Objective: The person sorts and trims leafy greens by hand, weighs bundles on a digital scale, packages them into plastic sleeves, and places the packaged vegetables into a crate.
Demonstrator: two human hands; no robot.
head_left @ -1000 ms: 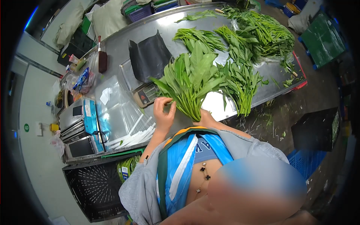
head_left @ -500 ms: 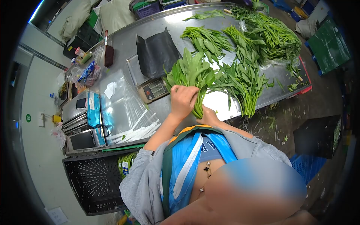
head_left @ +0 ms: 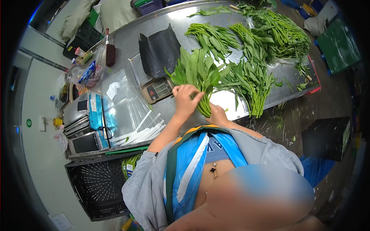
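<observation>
A bunch of water spinach (head_left: 197, 71) is held in front of me, its leaves pointing away and its cut stems toward my body. My left hand (head_left: 186, 99) is closed on the bunch's left side, just below the leaves, thumb across the stems. Lower down, my right hand (head_left: 218, 114) grips the stem ends from the right; its fingers are partly hidden. Just left of the bunch sits a kitchen scale (head_left: 158, 90) with a keypad. A bent black sheet (head_left: 160, 52) lies over the metal tray (head_left: 135, 69) behind it.
More water spinach (head_left: 252, 84) lies right on the metal table (head_left: 125, 38), with a large heap (head_left: 287, 38) behind. Clear plastic bags (head_left: 133, 111) with white strips and a blue sealing machine (head_left: 96, 115) are at left. A black crate (head_left: 98, 188) stands below the table edge.
My right hand has shifted slightly up and right along the stems. My left hand has moved a little left, its fingers less tightly curled. The bunch's leaves have spread a little.
</observation>
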